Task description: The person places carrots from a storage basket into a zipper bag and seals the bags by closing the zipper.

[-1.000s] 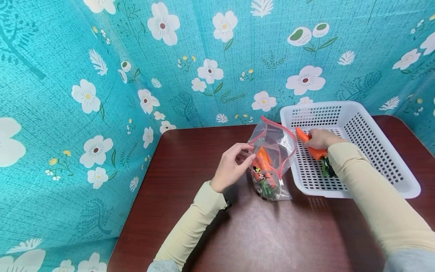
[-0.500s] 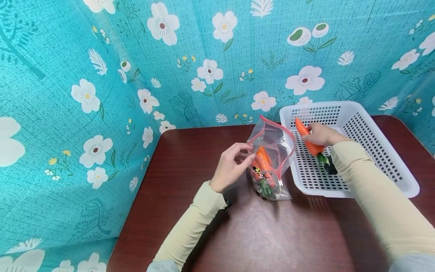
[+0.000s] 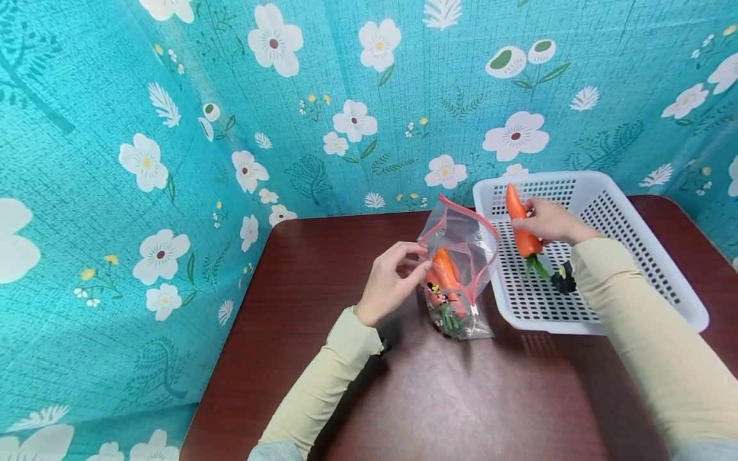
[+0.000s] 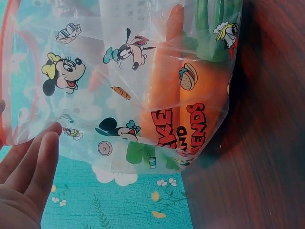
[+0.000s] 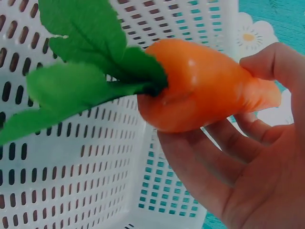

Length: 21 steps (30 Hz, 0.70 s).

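Observation:
My right hand (image 3: 550, 221) grips an orange carrot (image 3: 523, 240) over the white basket, its tip pointing up and away, green leaves hanging down. In the right wrist view the thumb lies on one side of the carrot (image 5: 190, 86) and the fingers curl under the other; leafy tops (image 5: 86, 38) stick out to the left. With the fingertips of my left hand (image 3: 389, 282) I pinch the edge of a clear zip bag (image 3: 484, 250), whose red-trimmed mouth gapes wide. Carrots with green tops (image 4: 164, 90) show through its cartoon-printed wall.
The white perforated plastic basket (image 3: 663, 269) stands at the right, close beside the bag. Both rest on a dark red-brown table (image 3: 323, 269). A turquoise flowered cloth (image 3: 346, 77) hangs behind and along the left side. A small black device (image 3: 563, 278) sits at the right wrist.
My right hand has raised the carrot from the basket floor and turned it more upright, its tip moving toward the back. The left hand and the bag stay in place.

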Motion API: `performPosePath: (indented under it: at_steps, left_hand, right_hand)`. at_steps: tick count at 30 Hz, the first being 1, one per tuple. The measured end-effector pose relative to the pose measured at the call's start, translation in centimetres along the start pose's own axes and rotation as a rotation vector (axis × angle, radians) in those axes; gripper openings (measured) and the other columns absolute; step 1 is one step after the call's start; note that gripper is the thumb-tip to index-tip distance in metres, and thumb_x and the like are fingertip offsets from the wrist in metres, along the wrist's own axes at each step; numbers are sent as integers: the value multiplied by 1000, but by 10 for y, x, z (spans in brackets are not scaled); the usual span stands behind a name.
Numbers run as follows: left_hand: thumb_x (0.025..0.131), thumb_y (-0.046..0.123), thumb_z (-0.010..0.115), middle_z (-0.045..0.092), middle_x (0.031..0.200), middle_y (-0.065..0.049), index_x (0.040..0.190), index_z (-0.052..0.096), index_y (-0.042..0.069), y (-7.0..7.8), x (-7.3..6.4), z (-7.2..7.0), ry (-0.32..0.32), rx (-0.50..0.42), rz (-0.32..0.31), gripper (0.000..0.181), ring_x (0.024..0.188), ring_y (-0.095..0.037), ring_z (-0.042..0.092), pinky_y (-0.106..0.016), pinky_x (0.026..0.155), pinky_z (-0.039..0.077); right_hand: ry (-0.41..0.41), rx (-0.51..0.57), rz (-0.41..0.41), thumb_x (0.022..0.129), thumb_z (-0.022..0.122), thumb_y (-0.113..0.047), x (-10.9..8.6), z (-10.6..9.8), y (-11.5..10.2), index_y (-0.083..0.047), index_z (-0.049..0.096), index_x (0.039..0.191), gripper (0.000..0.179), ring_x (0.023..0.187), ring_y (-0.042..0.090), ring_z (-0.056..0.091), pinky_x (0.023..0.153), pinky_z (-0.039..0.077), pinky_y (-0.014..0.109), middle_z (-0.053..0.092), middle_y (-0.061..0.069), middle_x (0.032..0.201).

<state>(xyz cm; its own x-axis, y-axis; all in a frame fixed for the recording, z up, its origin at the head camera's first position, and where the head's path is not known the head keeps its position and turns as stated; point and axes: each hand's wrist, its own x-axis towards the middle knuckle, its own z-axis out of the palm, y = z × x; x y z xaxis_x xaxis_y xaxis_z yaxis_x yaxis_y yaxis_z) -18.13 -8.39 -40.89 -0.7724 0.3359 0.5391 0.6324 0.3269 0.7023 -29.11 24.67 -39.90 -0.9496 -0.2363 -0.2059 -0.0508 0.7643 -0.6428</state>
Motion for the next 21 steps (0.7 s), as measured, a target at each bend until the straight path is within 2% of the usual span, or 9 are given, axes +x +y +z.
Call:
performPosePath:
  at_steps: [7, 14, 21]
  left_hand:
    - [90, 15, 68, 64, 106, -4, 110, 64, 5, 1, 0, -1, 10, 2, 0, 22, 84, -11, 70, -21, 70, 56]
    - [87, 9, 70, 64, 106, -10, 109, 64, 2, 1, -1, 0, 24, -10, -5, 24, 83, -19, 71, -26, 68, 57]
    - [89, 15, 69, 63, 105, -4, 107, 66, 7, 0, -1, 0, 27, 6, 23, 19, 85, -9, 70, -20, 72, 56]
  right_hand:
    - [31, 24, -19, 93, 56, -30, -6, -5, -10, 12, 35, 122, 55, 68, 25, 61, 57, 56, 42, 56, 31, 99]
    - [58, 30, -34, 93, 56, -33, -9, -8, -16, 11, 34, 124, 58, 68, 24, 59, 58, 53, 39, 54, 31, 105]
    - [79, 46, -58, 93, 55, -33, -13, -11, -21, 8, 34, 121, 54, 70, 24, 62, 61, 55, 40, 52, 31, 108]
